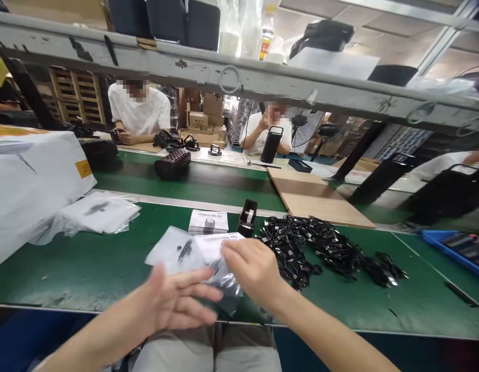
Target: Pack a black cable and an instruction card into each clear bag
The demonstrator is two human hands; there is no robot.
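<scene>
My right hand (255, 263) is closed at the right edge of a white printed booklet (212, 242); its fingertips are partly hidden. A clear plastic bag (227, 281) with dark print lies over or around the booklet's lower part; I cannot tell which. My left hand (177, 299) is open, fingers spread, just left of the bag and slightly blurred. Under and left of the booklet is another printed plastic bag (168, 250). Just behind sits a stack of booklets (208, 221), with a small black tape dispenser (247, 217) to its right.
Bundled black cables (320, 243) are heaped at right, before a wooden board (317, 199). More plastic bags (100, 212) lie left beside a big white sack (34, 181). A blue tray (456, 253) stands far right. An overhead shelf (185, 67) spans the bench; two people sit opposite.
</scene>
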